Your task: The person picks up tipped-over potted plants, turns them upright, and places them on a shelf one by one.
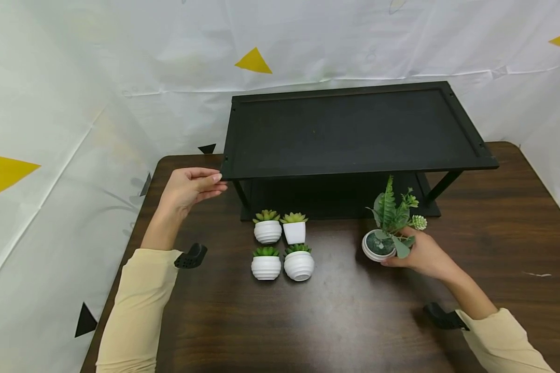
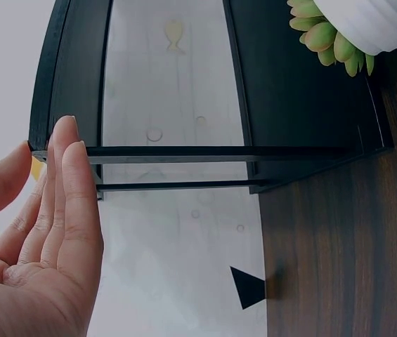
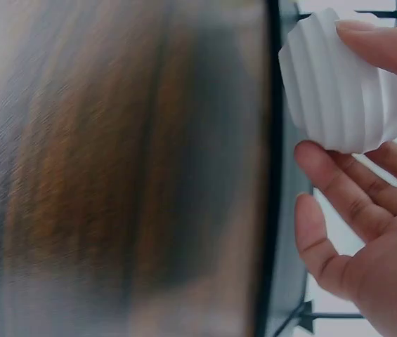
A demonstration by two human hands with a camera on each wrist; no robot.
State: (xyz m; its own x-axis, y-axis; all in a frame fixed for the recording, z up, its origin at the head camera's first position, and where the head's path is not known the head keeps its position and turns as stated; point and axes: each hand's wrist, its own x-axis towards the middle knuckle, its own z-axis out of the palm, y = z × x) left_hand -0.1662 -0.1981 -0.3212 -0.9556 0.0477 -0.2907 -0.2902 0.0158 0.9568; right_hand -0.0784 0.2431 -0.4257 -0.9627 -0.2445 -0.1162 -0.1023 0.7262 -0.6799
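Observation:
My right hand [image 1: 427,255] grips a white ribbed pot [image 3: 339,84] from its side. Mixed green leaves of this potted plant [image 1: 389,213] rise in front of the shelf's right end. In the right wrist view the thumb lies on one side of the pot and fingers on the other. My left hand [image 1: 185,190] pinches the front left corner of a two-tier black shelf [image 1: 345,134], thumb on one face of the top board and straight fingers on the other. Several small succulents in white pots [image 1: 266,268] stand grouped before the shelf's left half.
The dark wooden table [image 1: 242,326] carries everything. Behind it hangs a white sheet [image 1: 177,52] with yellow and black triangles. The shelf's top board overhangs its lower board [image 1: 317,207], and slanted supports [image 1: 443,186] join them at the ends.

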